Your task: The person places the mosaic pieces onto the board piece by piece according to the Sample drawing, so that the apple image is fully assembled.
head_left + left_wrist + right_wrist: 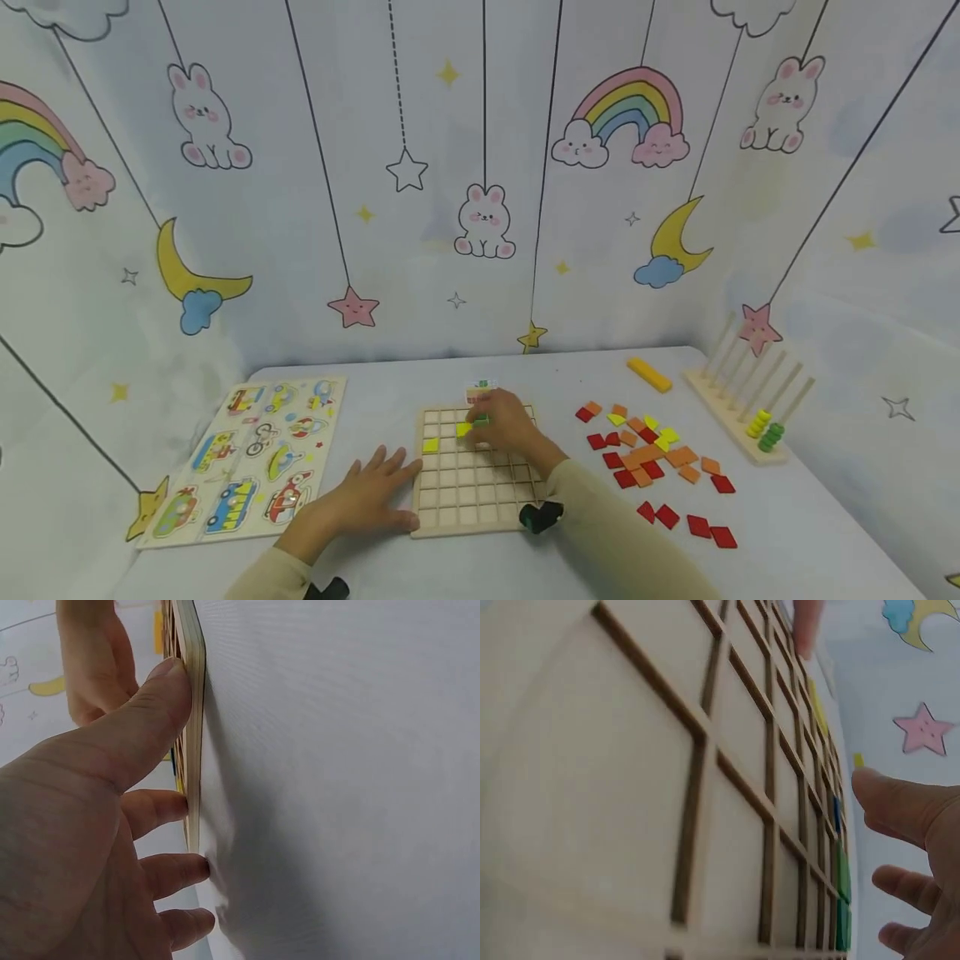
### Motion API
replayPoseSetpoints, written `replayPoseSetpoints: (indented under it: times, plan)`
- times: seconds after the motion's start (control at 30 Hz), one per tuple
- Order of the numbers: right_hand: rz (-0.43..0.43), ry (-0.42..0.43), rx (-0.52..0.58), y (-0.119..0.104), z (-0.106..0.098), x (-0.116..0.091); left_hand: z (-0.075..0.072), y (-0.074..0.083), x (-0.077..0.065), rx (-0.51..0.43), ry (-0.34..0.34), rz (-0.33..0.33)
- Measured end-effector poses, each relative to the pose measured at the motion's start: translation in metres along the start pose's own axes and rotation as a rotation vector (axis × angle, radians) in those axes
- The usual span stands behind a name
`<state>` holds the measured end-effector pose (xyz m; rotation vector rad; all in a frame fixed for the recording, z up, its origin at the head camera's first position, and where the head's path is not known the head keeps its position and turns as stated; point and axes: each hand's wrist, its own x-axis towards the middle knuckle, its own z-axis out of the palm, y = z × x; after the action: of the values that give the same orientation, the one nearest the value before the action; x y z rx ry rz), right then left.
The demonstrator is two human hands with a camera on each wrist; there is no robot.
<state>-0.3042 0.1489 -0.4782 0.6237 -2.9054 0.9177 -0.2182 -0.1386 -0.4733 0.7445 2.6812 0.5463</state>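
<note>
A wooden grid board [457, 500] lies flat in front of me. My left hand [367, 493] is spread at its left side; in the left wrist view, the thumb [154, 712] and index finger touch the board's edge. Above the upper rows, my right hand [504, 423] pinches a small yellow tile [859, 760] at its fingertips. Another yellow tile [431, 445] sits in a cell near the board's left edge. Green tiles [843, 874] and a blue tile [837, 815] show in the far cells, partly hidden by the right hand in the head view.
Loose red, orange and yellow tiles [643, 455] are scattered right of the board. Behind them lies a yellow bar [649, 375]. A peg stand [738, 421] with yellow and green beads is farther right. On the left lies a vehicle picture puzzle [247, 458]. A small card [480, 388] touches the board's back.
</note>
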Motion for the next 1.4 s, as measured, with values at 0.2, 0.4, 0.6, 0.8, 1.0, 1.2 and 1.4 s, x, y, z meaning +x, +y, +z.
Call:
replayPoseSetpoints:
  times: [0.2, 0.4, 0.6, 0.8, 1.0, 1.2, 1.4]
  plan:
    - [-0.058, -0.039, -0.203, -0.022, 0.025, 0.006, 0.001, 0.001, -0.003, 0.011, 0.001, -0.001]
    - [-0.042, -0.080, -0.227, -0.030, 0.025, 0.007, 0.001, -0.001, -0.002, 0.009, 0.005, 0.009]
    - [-0.075, -0.061, -0.138, -0.027, 0.018, 0.004, 0.004, -0.004, -0.001, 0.012, 0.003, 0.009]
    - [0.021, 0.052, 0.123, 0.020, -0.034, -0.018, 0.001, -0.001, 0.000, 0.045, -0.003, -0.018]
    - [0.200, 0.071, 0.082, 0.106, -0.118, -0.066, -0.003, 0.000, 0.001, 0.055, -0.009, -0.024]
    - [0.241, -0.044, 0.000, 0.175, -0.167, -0.114, -0.002, 0.000, 0.001, 0.046, -0.013, -0.015]
    - [0.278, -0.167, -0.037, 0.202, -0.171, -0.132, 0.000, 0.000, 0.003, 0.043, -0.018, -0.020]
